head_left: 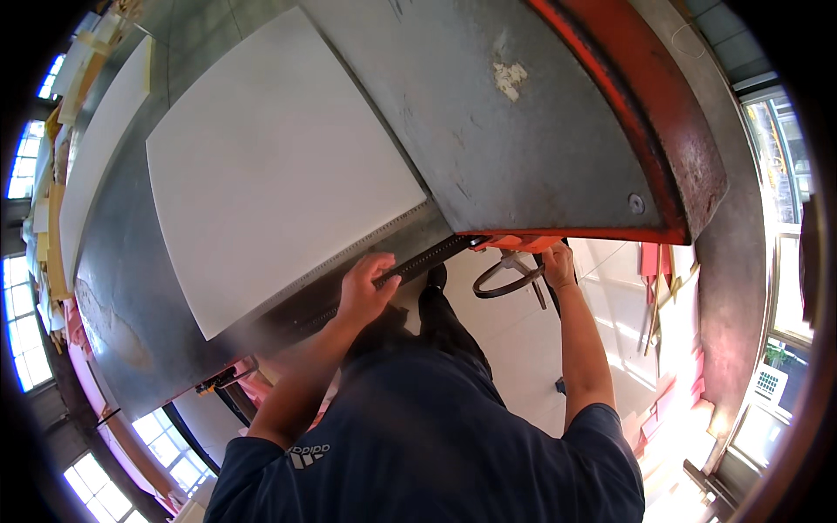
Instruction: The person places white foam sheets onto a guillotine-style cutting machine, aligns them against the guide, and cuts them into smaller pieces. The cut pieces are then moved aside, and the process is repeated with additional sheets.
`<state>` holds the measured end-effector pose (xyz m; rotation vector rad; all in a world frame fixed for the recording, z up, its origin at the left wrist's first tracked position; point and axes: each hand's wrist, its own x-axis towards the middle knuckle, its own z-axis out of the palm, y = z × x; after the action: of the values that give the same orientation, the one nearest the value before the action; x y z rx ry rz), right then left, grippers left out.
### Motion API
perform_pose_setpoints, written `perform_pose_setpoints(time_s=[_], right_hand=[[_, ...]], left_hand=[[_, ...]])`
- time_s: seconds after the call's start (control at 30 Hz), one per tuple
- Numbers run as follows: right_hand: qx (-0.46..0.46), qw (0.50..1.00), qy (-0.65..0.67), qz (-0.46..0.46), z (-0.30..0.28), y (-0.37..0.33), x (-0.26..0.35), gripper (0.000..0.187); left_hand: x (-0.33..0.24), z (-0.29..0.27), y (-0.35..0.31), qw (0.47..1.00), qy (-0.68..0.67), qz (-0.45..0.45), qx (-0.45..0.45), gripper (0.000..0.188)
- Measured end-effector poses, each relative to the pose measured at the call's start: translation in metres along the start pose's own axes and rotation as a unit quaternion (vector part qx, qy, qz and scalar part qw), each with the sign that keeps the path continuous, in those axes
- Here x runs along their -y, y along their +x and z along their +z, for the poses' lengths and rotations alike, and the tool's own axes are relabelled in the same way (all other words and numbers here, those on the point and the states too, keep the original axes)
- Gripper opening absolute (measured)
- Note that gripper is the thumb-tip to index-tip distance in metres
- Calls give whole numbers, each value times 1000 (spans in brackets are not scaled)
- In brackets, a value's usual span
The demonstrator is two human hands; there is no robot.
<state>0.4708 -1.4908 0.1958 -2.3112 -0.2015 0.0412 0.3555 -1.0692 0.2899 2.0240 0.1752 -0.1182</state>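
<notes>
A large white sheet (279, 166) with a nearly straight front edge lies flat on the grey metal machine table (514, 131). Along its front edge runs a scale strip (357, 244), and nearer me a dark toothed bar (427, 260). My left hand (364, 292) is over this bar, its thumb and fingers apart, with nothing seen held. Below the red-edged corner of the table is a metal handwheel (510, 286). My right hand (559, 264) is closed at the wheel's right rim; the red edge and the hand itself partly hide the grip.
A red curved housing (663, 96) borders the table's right side. Another pale board (109, 148) lies on the left, beyond the sheet. Pink and red pieces (667, 383) stand near the right wall. A black shoe (437, 275) shows under the bar, on pale floor.
</notes>
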Motion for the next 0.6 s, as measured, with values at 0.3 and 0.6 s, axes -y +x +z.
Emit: perform_pose_setpoints(time_s=[0.3, 0.6], right_hand=[[-17, 997, -73, -30, 2, -8, -13, 33], [-159, 952, 195, 176, -9, 22, 12, 29]], left_hand=[[5, -1, 6, 1000, 1, -15, -4, 32], [-4, 27, 11, 996, 25, -14, 81, 32]])
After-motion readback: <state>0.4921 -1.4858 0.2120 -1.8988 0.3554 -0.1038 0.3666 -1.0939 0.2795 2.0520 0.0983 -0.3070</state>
